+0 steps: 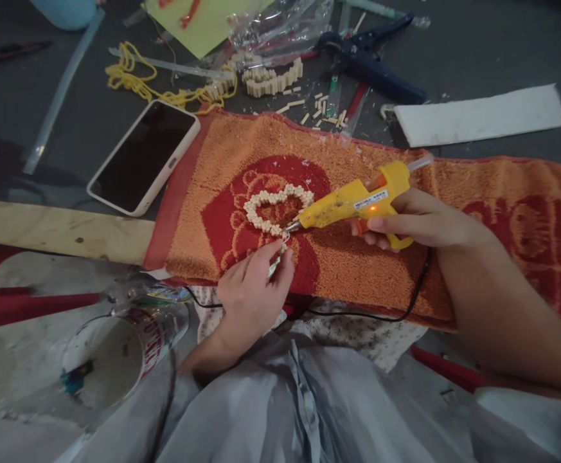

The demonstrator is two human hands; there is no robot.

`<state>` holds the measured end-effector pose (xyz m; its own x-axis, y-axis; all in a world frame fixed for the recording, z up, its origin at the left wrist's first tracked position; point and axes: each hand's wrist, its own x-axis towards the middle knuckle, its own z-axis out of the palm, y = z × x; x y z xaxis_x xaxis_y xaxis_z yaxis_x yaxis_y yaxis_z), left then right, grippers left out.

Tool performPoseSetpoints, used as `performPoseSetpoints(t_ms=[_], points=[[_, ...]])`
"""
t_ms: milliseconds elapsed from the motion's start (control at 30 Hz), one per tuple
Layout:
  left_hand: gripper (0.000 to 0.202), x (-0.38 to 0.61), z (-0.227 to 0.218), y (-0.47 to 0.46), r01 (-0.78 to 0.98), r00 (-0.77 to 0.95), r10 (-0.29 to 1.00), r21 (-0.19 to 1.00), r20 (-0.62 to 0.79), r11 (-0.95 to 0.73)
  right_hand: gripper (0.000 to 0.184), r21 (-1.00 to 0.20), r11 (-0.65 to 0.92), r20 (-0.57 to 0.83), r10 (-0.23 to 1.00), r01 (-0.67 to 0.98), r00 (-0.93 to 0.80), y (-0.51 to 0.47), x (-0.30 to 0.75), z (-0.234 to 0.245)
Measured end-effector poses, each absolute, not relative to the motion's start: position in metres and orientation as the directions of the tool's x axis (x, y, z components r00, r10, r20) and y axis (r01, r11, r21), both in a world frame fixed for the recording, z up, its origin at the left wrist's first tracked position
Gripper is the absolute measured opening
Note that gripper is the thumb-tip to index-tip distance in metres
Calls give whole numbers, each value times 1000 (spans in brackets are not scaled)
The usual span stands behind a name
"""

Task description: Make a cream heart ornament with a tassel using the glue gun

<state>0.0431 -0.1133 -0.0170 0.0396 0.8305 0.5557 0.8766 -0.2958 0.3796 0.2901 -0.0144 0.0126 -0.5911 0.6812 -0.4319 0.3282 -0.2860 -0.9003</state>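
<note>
My right hand (405, 222) is wrapped round the handle of a yellow glue gun (352, 200), whose small orange light is lit. Its metal nozzle points left and down, at the lower edge of a heart-like ring of small pale wooden pieces (256, 222). That ring lies on an orange and red towel (381, 270). Just below the nozzle, my left hand (258, 276) pinches a thin, shiny, greenish strip (275, 263); its kind is unclear. Whether nozzle and ring touch, I cannot tell.
A phone (140, 157) lies left of the towel. Behind are yellow cord (133, 67), more joined wooden pieces (277, 80), loose sticks, blue-handled cutters (371, 61) and a white board (482, 116). The gun's black cable (415, 289) crosses the towel. A bucket (106, 360) stands below left.
</note>
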Motion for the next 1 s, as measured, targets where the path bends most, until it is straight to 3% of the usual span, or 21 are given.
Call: performPoseSetpoints(t_ms=[633,1000], points=[[9,43,-16,-112,883,42,817,362,575,-300,47,-894,-272,-440,687,357,-578,-16,287,16],[11,43,-16,-115,865,4,855,427,518,-263,44,-914,-219,-393,692,342,-606,-16,289,18]])
